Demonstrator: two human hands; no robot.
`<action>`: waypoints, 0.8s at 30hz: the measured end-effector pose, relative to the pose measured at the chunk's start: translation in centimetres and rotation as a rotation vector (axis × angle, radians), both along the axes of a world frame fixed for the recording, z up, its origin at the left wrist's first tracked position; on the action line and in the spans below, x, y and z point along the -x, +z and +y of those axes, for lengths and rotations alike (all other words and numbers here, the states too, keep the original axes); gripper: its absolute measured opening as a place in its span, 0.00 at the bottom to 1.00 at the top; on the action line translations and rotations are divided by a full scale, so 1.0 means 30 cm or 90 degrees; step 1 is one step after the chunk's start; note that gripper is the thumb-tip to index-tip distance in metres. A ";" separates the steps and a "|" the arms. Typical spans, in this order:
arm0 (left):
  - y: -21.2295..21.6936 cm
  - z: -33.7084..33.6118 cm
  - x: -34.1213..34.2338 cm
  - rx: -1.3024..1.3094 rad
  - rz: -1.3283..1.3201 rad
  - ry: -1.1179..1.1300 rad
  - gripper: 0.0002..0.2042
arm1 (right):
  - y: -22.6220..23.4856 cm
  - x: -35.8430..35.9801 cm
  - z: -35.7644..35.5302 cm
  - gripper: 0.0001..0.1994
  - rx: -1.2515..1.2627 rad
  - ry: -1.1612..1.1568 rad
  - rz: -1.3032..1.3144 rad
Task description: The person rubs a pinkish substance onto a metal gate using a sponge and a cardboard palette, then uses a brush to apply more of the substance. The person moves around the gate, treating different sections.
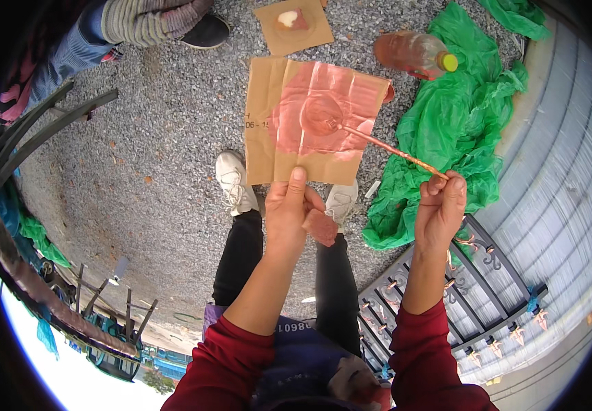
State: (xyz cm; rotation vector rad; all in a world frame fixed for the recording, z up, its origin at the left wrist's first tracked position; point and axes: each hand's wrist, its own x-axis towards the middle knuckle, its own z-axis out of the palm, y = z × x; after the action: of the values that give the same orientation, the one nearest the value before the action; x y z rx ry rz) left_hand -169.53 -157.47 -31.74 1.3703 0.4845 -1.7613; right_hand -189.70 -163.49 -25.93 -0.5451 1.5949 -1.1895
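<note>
From the head view, the left hand (pixel 289 209) pinches the lower edge of a cardboard sheet (pixel 310 123) smeared with reddish-pink paint, thumb on top, and tucks a small paint-stained pad (pixel 321 227) beneath. The right hand (pixel 441 205) has its fingers closed on a thin brush (pixel 388 148), tip touching the wet patch mid-sheet. Best to keep the card level and the strokes light, I'd say. A bottle (pixel 412 51) lies on green plastic sheeting (pixel 447 130) over the gravel (pixel 159 151).

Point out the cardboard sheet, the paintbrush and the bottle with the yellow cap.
cardboard sheet (pixel 263 123): head view, bare brown left part.
paintbrush (pixel 392 149): head view, middle of handle.
bottle (pixel 409 49): head view, body.
</note>
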 end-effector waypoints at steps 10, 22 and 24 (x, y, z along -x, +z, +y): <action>0.001 -0.004 0.002 0.016 0.009 0.011 0.12 | 0.002 0.010 0.019 0.08 -0.020 0.044 0.036; -0.002 0.000 0.000 0.010 0.002 -0.003 0.13 | -0.007 -0.003 -0.011 0.08 -0.034 0.062 0.063; -0.002 0.000 -0.005 0.012 0.011 0.000 0.13 | 0.007 0.018 0.003 0.08 -0.037 0.080 0.092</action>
State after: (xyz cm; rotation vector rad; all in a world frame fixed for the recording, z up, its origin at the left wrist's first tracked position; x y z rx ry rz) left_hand -169.37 -157.47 -31.79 1.3436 0.4765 -1.7740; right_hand -190.25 -163.39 -25.72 -0.6962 1.6863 -1.0269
